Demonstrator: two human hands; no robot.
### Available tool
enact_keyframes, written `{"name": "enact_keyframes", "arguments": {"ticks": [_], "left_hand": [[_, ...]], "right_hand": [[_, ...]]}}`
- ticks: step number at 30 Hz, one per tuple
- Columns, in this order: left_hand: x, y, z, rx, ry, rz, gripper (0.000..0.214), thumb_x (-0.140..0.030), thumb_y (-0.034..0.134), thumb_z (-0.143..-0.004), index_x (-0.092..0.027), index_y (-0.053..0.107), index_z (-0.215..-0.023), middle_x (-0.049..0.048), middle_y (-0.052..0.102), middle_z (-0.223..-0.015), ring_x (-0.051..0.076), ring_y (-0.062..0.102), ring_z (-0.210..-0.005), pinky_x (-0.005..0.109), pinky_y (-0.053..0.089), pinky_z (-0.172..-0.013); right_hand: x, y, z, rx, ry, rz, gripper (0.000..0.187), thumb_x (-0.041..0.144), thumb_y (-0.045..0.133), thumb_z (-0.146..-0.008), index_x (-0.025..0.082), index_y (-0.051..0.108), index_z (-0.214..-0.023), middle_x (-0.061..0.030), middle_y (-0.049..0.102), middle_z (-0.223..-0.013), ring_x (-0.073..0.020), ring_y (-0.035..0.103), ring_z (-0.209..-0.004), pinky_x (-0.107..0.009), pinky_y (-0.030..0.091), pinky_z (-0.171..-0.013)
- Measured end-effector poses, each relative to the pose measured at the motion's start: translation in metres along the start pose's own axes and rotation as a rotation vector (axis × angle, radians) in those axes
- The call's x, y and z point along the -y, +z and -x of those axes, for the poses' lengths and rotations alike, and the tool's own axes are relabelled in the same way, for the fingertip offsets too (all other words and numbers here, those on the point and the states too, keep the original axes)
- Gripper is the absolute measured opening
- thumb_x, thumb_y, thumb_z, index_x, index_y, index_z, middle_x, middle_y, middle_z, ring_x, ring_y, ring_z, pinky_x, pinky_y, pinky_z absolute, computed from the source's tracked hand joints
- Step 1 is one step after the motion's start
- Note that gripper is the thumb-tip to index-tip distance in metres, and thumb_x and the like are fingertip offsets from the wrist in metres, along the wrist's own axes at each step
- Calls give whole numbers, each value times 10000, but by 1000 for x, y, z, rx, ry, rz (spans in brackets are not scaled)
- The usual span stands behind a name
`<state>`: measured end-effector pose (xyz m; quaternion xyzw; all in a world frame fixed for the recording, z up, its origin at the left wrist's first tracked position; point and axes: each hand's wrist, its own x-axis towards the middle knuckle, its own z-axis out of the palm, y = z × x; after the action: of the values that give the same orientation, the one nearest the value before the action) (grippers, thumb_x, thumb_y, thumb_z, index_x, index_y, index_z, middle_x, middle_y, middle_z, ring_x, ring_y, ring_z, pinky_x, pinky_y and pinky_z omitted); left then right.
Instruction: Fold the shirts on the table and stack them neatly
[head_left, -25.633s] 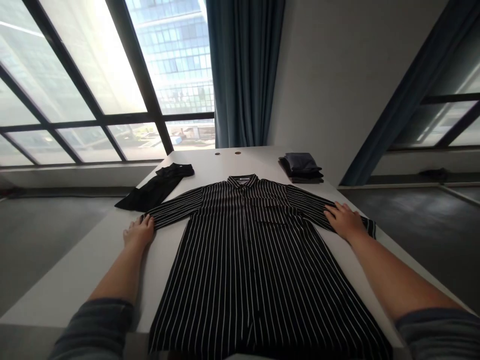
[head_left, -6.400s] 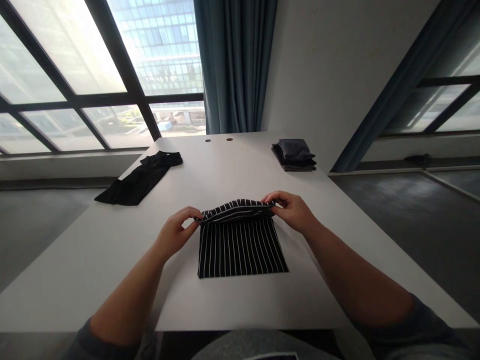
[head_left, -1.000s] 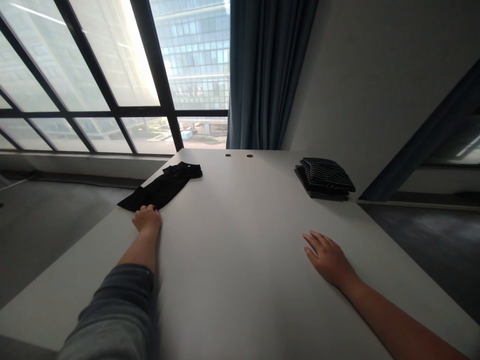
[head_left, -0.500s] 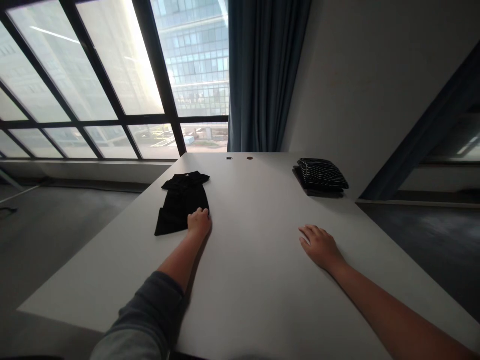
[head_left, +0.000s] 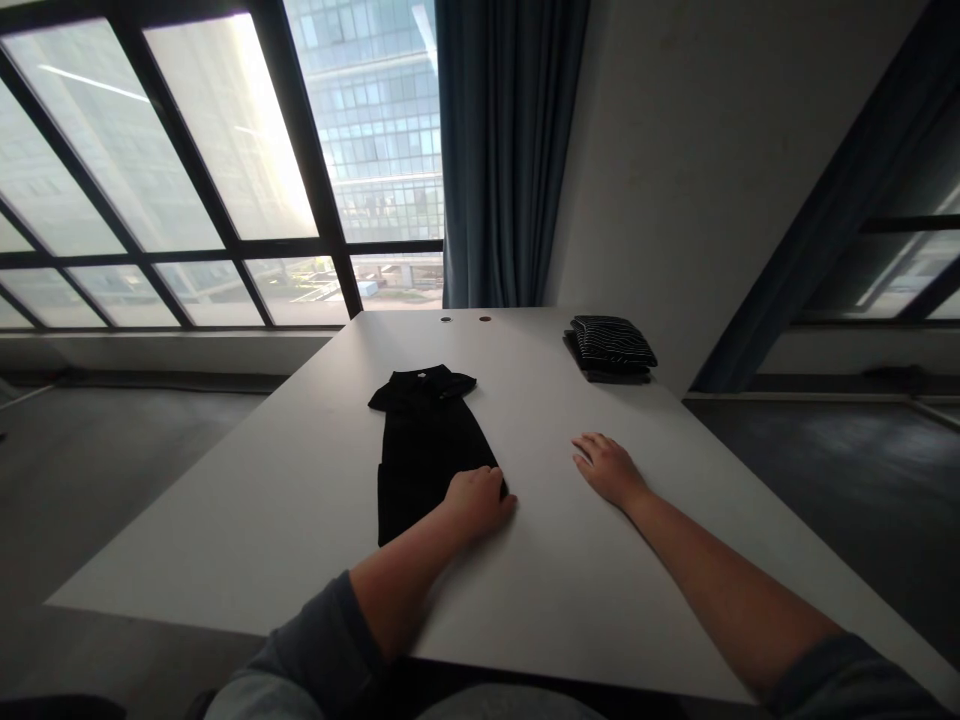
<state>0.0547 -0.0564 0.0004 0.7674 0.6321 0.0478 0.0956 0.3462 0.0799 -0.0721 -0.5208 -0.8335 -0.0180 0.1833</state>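
Observation:
A black short-sleeved shirt [head_left: 427, 440] lies flat on the white table, its collar end toward the window and its hem toward me. My left hand [head_left: 480, 500] is closed on the shirt's lower right corner, fingers curled over the edge of the cloth; part of the hem is hidden behind the hand and forearm. To the right, my right hand [head_left: 611, 470] rests on the bare tabletop with its fingers stretched out, touching no cloth.
A folded stack of dark cloth, black with thin white stripes on top [head_left: 613, 343], lies at the table's [head_left: 262, 500] far right. Two round holes are in the tabletop near the far edge. Behind stand a blue curtain [head_left: 502, 160] and large windows.
My left hand has drawn the black shirt to the right and closer to me. The right hand stays flat on the table. The view has shifted slightly.

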Motion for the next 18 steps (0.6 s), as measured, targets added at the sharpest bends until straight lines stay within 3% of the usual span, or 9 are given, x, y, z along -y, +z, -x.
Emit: {"name": "enact_keyframes", "arguments": {"ticks": [2, 5, 7, 10, 13, 15, 18], "left_hand": [[10, -10, 10, -63, -9, 8, 398, -510, 432, -1039, -220, 700, -1084, 102, 727, -1123, 278, 691, -1067, 394, 504, -928], [47, -24, 23, -169, -233, -96, 413, -500, 450, -1037, -206, 666, -1232, 140, 688, -1272, 338, 647, -1193, 465, 482, -987], [75, -31, 32, -60, -343, -135, 430, -479, 526, -1003, -173, 641, -1283, 174, 682, -1294, 372, 640, -1210, 481, 493, -972], [99, -43, 51, 121, -266, -81, 372, -434, 548, -989, -177, 673, -1227, 151, 733, -1187, 342, 685, -1127, 447, 516, -935], [92, -58, 84, 129, -22, -46, 293, -395, 555, -979, -222, 726, -1141, 109, 712, -1263, 314, 648, -1211, 440, 476, -1039], [76, -68, 111, 179, 97, -20, 278, -411, 563, -972, -238, 745, -1091, 88, 706, -1281, 299, 647, -1219, 425, 459, -1075], [51, -79, 152, 369, 26, 30, 390, -498, 477, -1004, -229, 755, -1050, 100, 764, -1111, 296, 728, -1024, 400, 538, -918]], "right_hand": [[14, -3, 6, -23, -75, -154, 366, 301, 511, -987, 151, 755, -1216, -169, 686, -1323, -292, 602, -1281, -458, 436, -1159], [55, -6, 16, -4, -209, -407, 361, 341, 505, -1010, 196, 740, -1241, -132, 696, -1333, -275, 597, -1319, -474, 436, -1180], [90, -7, 18, 71, -272, -525, 387, 363, 544, -1003, 221, 698, -1328, -111, 677, -1392, -281, 533, -1412, -502, 393, -1219], [142, -12, 16, 204, -239, -614, 531, 390, 648, -949, 219, 614, -1451, -129, 587, -1513, -317, 416, -1512, -545, 331, -1252], [176, -22, 15, 295, -203, -722, 704, 362, 724, -889, 229, 511, -1546, -141, 586, -1506, -321, 518, -1426, -537, 382, -1210], [186, -32, 19, 372, -226, -858, 796, 309, 731, -873, 254, 418, -1602, -95, 710, -1299, -264, 669, -1199, -485, 480, -1109], [186, -51, 33, 639, -274, -1032, 793, 293, 701, -896, 271, 377, -1619, 3, 730, -947, -176, 712, -828, -354, 570, -851]]}}
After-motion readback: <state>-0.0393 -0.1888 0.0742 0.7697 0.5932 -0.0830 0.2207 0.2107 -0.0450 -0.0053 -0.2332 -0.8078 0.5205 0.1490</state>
